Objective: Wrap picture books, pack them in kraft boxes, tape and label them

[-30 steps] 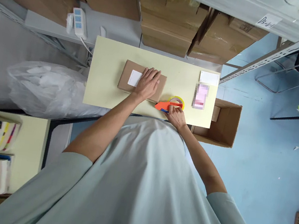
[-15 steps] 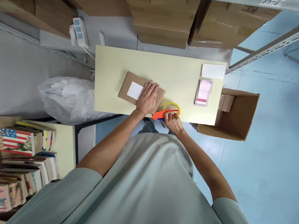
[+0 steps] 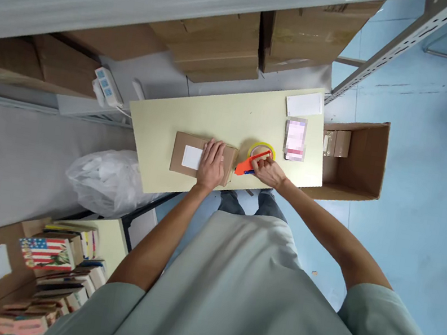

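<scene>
While the left hand (image 3: 211, 162) is lying flat, grip open, on the labelled box (image 3: 178, 154), the right hand (image 3: 268, 170) is holding the tape dispenser (image 3: 250, 163), box not visibly taped yet.

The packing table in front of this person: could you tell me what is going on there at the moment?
A person in a pale shirt stands at the table. Their left hand lies flat on the right end of a flat cardboard parcel that bears a white label. Their right hand grips an orange tape dispenser just beside that end of the parcel. A white sheet lies at the table's far corner, and an open carton stands beside the table.
</scene>
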Available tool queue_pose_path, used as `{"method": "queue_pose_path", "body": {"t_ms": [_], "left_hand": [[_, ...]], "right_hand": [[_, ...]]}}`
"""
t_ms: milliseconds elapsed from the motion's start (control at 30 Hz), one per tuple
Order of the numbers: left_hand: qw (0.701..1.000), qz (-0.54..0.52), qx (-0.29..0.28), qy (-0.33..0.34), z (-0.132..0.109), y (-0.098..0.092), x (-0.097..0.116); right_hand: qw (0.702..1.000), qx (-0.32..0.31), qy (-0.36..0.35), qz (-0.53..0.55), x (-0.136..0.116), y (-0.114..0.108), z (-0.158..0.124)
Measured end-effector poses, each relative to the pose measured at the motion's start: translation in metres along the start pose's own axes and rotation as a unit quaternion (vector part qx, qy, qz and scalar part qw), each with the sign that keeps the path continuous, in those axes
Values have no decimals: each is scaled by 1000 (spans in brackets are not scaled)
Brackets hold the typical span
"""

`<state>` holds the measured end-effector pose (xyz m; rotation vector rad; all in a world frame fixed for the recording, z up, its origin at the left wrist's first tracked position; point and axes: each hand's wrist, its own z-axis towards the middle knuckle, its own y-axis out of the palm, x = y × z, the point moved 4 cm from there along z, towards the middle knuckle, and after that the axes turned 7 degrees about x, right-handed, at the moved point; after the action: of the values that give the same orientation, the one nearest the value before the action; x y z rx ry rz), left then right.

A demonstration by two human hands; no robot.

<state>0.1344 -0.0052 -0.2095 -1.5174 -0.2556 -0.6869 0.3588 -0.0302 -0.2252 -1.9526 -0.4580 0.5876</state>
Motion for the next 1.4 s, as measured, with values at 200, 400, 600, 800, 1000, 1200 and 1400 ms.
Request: {"method": "queue_pose_path", "body": {"t_ms": [200, 400, 600, 800, 1000, 1200, 1400], "left_hand": [[1000, -5, -7, -3, 0, -1, -1], [1000, -8, -7, -9, 2, 1, -1], [998, -27, -48, -21, 8, -17, -1], [940, 87, 72, -322, 33, -64, -58], [930, 150, 68, -328, 55, -65, -69], [978, 131, 39, -158, 58, -40, -29], [996, 67, -11, -59, 30, -6, 8]], "right_hand": [[998, 24, 60, 3, 47, -21, 27], [998, 35, 43, -22, 44, -30, 46], [997, 50, 9, -65, 42, -24, 43], [996, 55, 4, -71, 36, -25, 49], [993, 55, -67, -80, 14, -22, 45], [988, 32, -141, -60, -52, 1, 20], [990, 57, -126, 25, -122, 11, 23]]}}
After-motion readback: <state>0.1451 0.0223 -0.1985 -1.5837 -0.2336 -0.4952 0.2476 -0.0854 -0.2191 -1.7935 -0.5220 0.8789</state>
